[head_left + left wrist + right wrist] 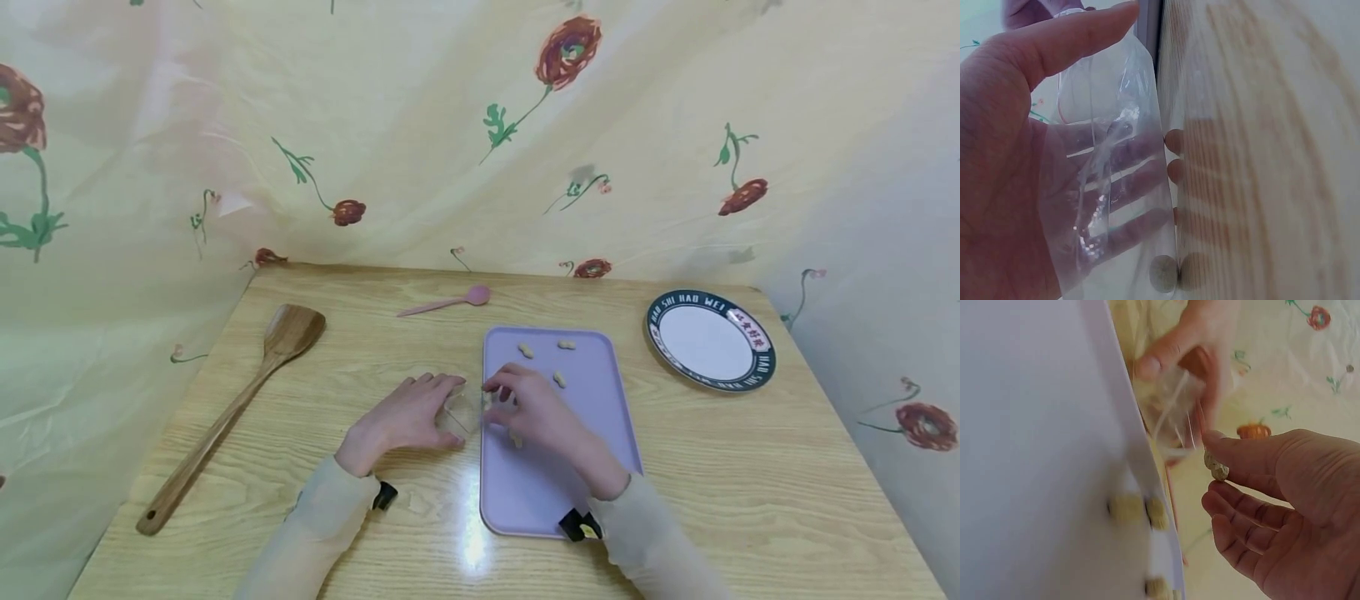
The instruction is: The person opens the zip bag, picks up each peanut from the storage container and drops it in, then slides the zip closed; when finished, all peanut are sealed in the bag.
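A clear plastic bag (462, 414) stands on the table just left of the lilac tray (525, 500). My left hand (401, 417) holds the bag between thumb and fingers; the fingers show through the plastic in the left wrist view. A pale rounded lump (1163, 274), perhaps a peanut, appears at the bag's bottom. Over the tray's left edge, close to the bag's mouth, my right hand (536, 410) pinches an unshelled peanut (1216, 466) between thumb and index finger. Several more lie on the tray, among them one peanut (559, 379) beyond the right hand and another peanut (517, 439) partly beneath it.
On the left lies a long wooden spatula (217, 429). Behind the hands is a pink spoon (477, 295). A dark-rimmed white plate (705, 342) sits at the back right. Flowered cloth (420, 125) hangs around the wooden table (750, 483).
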Available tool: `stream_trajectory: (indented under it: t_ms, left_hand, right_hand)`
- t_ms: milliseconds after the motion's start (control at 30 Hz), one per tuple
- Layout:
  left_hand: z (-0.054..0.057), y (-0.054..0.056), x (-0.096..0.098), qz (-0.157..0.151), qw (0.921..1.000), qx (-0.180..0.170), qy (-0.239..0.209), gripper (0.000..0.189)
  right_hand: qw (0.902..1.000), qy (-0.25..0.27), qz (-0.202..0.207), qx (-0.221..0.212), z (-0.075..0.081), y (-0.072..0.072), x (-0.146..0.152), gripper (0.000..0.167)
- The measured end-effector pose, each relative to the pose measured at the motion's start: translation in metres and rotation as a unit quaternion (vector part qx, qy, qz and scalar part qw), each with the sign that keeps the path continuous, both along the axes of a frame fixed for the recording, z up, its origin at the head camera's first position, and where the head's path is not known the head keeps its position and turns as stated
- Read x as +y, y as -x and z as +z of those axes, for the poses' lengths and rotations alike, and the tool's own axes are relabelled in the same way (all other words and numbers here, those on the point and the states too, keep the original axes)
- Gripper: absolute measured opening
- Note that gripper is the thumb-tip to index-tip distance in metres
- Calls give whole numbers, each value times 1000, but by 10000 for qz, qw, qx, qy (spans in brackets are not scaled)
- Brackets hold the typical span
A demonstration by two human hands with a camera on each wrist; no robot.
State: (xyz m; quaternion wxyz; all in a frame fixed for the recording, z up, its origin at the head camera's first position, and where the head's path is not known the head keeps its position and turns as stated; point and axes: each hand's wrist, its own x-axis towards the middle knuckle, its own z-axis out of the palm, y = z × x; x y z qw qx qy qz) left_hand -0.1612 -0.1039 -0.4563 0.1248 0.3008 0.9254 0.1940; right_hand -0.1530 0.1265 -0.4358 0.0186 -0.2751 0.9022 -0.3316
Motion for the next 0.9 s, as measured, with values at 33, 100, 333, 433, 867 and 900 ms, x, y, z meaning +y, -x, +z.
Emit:
stream_trajectory:
  t_ms: [33,100,333,433,867,900]
  left_hand:
    - [0,0,0,-1,10000,-7,-5,86]
    - [1,-1,0,4,10000,-30,-23,87]
    - [2,-1,0,-12,10000,-26,-10,87]
    - [2,-2,1,-35,10000,-25,-31,87]
    - [4,-3,1,-29,10000,-55,-12,86]
    - [3,-2,1,-36,10000,-49,-9,86]
  right_hand:
    - [10000,24,58,-3,-1,0,-3,30]
    - [9999,51,133,-3,-1,-2,-8,31]
    - [9997,-92,212,55,-5,-5,-14,31]
    - [9997,-112,202,65,-7,-6,-14,32]
    - [9998,-96,164,42,-7,-7,-15,32]
    - [9998,-105,165,46,-7,-7,-14,31]
